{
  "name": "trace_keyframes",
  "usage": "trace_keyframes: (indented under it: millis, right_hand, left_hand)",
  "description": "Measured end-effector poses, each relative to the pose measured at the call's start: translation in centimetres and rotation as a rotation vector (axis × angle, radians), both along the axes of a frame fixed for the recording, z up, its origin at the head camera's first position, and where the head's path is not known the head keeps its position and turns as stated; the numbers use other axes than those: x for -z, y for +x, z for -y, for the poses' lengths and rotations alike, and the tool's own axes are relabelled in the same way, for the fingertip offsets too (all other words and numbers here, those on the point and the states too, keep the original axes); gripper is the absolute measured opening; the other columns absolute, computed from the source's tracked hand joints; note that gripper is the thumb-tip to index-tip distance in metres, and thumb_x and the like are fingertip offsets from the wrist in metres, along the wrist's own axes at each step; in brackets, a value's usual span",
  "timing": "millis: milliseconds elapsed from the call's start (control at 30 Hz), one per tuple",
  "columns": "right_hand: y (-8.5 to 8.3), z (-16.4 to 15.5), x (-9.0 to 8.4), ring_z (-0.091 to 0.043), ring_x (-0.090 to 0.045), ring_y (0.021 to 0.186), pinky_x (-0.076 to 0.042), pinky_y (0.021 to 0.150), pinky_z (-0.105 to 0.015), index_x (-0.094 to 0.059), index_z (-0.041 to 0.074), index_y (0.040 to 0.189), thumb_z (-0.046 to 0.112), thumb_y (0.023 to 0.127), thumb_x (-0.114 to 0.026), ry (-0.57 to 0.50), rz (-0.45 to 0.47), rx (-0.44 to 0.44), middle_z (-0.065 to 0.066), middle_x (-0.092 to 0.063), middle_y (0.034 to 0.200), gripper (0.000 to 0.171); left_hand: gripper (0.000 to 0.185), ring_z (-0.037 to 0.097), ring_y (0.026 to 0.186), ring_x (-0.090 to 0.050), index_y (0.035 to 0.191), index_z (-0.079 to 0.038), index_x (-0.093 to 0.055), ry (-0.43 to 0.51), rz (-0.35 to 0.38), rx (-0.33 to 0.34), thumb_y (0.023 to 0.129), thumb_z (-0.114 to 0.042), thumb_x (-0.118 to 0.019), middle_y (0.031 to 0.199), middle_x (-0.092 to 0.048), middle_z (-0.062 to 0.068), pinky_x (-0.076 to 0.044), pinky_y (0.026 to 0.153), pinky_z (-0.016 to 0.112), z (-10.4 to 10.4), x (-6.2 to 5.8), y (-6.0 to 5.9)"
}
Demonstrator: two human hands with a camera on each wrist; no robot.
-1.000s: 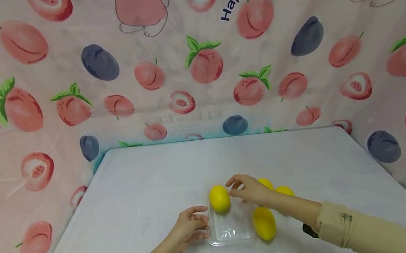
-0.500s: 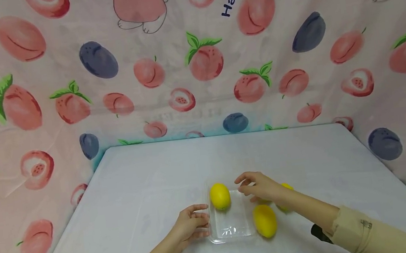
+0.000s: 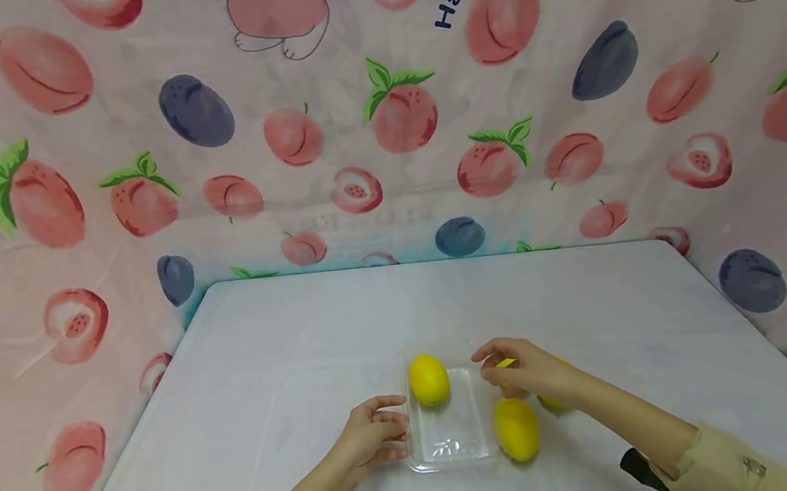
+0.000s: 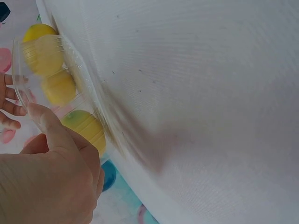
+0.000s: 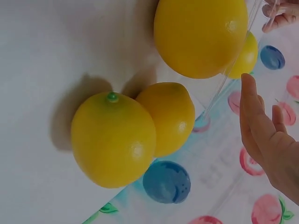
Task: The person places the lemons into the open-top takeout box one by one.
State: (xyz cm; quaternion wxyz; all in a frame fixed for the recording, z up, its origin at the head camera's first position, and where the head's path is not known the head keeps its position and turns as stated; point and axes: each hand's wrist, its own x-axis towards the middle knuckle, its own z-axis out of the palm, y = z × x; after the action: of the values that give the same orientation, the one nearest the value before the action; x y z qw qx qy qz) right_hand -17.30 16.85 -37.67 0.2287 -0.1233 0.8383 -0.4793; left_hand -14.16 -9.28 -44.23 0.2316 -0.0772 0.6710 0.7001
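A clear plastic tray [image 3: 460, 442] lies on the white table [image 3: 303, 345] with one yellow lemon [image 3: 429, 380] in its far end. My left hand [image 3: 375, 435] holds the tray's left rim; in the left wrist view the thumb [image 4: 51, 127] lies against the tray wall [image 4: 77, 70]. My right hand [image 3: 525, 372] hovers with relaxed fingers just right of the tray, holding nothing. Three loose lemons lie there: one [image 3: 516, 428] beside the tray's right side, two partly hidden under the hand [image 3: 552, 402]. The right wrist view shows that pair [image 5: 113, 140] touching each other, the hand [image 5: 261, 135] apart from them.
A fruit-printed cloth [image 3: 379, 117] hangs as a wall behind and on both sides of the table. The table's far edge [image 3: 432, 261] meets that cloth.
My right hand has drawn back to the right, away from the lemon in the tray, and now sits over the loose lemons. The left hand and the tray have stayed put.
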Motion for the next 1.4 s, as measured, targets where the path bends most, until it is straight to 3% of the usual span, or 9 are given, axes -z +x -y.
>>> trace_keyframes:
  millis: [433,700,833,1133,1400]
  right_hand:
    - [1.3,-2.1,0.5,-0.021,-0.059,0.084,-0.056,0.073,-0.034,-0.054,-0.001,0.119,0.023,0.092,-0.059,0.004,-0.072,-0.012,-0.011,-0.058,0.102,0.037]
    - [1.9,-3.5,1.5,-0.013,-0.053,0.091,-0.049,0.078,-0.02,-0.057,-0.004,0.115,0.019,0.091,-0.06,0.07,-0.225,-0.051,-0.007,-0.061,0.1,0.034]
    - [2.4,-3.9,2.1,-0.012,-0.051,0.092,-0.05,0.078,-0.02,-0.058,-0.003,0.114,0.019,0.09,-0.061,0.077,-0.273,-0.037,-0.008,-0.061,0.101,0.033]
    - [3.4,-3.8,3.2,-0.029,-0.057,0.096,-0.053,0.075,-0.021,-0.058,-0.006,0.112,0.017,0.088,-0.064,0.096,-0.316,-0.055,-0.017,-0.063,0.109,0.034]
    - [3.7,-3.6,3.8,-0.014,-0.055,0.079,-0.05,0.064,-0.018,-0.057,-0.005,0.112,0.014,0.082,-0.07,0.137,-0.295,-0.029,-0.013,-0.06,0.102,0.037]
  left_hand:
    - [0.044,0.011,0.069,-0.057,0.13,0.003,-0.045,-0.002,0.001,0.005,0.087,0.005,-0.056,0.086,-0.059,0.0,-0.06,0.063,0.026,-0.1,0.2,-0.1]
    - [0.044,0.011,0.069,-0.058,0.129,0.004,-0.045,0.001,-0.003,0.0,0.087,0.006,-0.056,0.086,-0.059,0.001,-0.06,0.063,0.026,0.0,0.1,0.0]
    - [0.043,0.011,0.069,-0.058,0.129,0.004,-0.045,0.009,-0.011,0.005,0.087,0.006,-0.056,0.086,-0.059,0.0,-0.06,0.063,0.026,0.1,0.0,0.0]
    - [0.044,0.011,0.069,-0.058,0.129,0.005,-0.044,0.015,-0.012,0.01,0.087,0.005,-0.057,0.085,-0.059,-0.001,-0.06,0.063,0.027,0.0,0.1,0.1]
    - [0.043,0.011,0.07,-0.058,0.13,0.005,-0.044,0.017,-0.014,0.013,0.088,0.006,-0.056,0.087,-0.059,0.0,-0.06,0.064,0.028,0.1,0.1,0.0]
